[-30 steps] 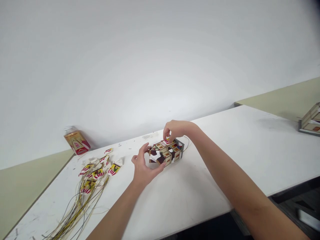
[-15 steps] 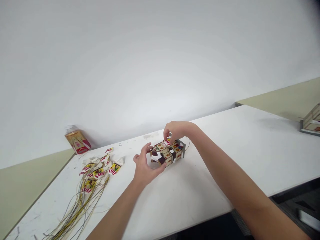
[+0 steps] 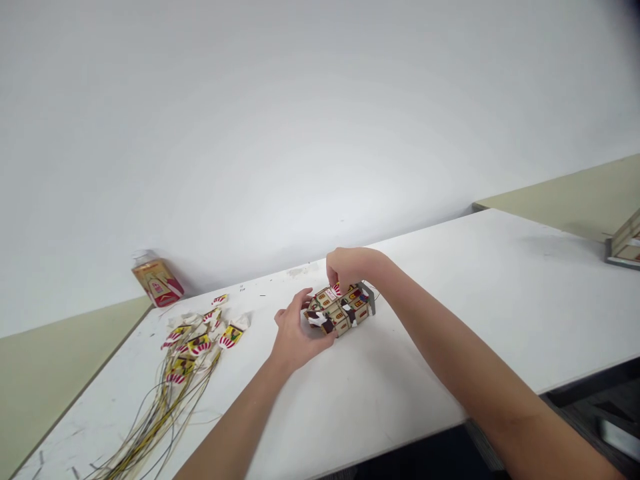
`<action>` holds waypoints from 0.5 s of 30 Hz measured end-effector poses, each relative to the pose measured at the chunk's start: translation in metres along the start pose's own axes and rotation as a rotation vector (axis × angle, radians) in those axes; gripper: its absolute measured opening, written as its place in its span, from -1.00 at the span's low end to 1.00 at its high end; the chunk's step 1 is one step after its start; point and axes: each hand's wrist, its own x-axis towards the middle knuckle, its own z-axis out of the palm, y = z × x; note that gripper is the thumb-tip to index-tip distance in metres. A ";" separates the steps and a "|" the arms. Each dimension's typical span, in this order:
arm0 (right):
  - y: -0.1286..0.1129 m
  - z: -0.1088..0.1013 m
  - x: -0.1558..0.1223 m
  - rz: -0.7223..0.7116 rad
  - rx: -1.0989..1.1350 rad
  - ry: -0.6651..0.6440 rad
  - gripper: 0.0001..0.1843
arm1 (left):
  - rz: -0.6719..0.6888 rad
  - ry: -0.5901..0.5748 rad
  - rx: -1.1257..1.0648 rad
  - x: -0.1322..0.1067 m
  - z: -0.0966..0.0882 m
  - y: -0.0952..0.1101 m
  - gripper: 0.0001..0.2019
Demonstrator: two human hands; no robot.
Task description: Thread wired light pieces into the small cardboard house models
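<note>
A small printed wooden model house (image 3: 345, 311) stands on the white table (image 3: 450, 347), with a thin wire trailing from its far end. My left hand (image 3: 296, 337) cups its near left end, thumb and fingers curled round it. From behind, my right hand (image 3: 350, 265) reaches over the house and pinches a small red-and-white striped piece (image 3: 337, 288) at its top edge.
A heap of red-and-white and yellow small parts with long thin wires (image 3: 185, 360) lies at the left. A small orange carton (image 3: 156, 281) stands by the wall. Another wooden model (image 3: 624, 247) sits at the far right edge. The table's front edge runs below my arms.
The house has turned and shifted slightly to the right between my hands. My left hand has closed in on its end; my right hand stays pinched at the top.
</note>
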 end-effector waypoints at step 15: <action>-0.006 0.002 0.000 0.058 0.014 0.023 -0.64 | -0.014 -0.047 0.016 -0.001 0.000 0.000 -0.16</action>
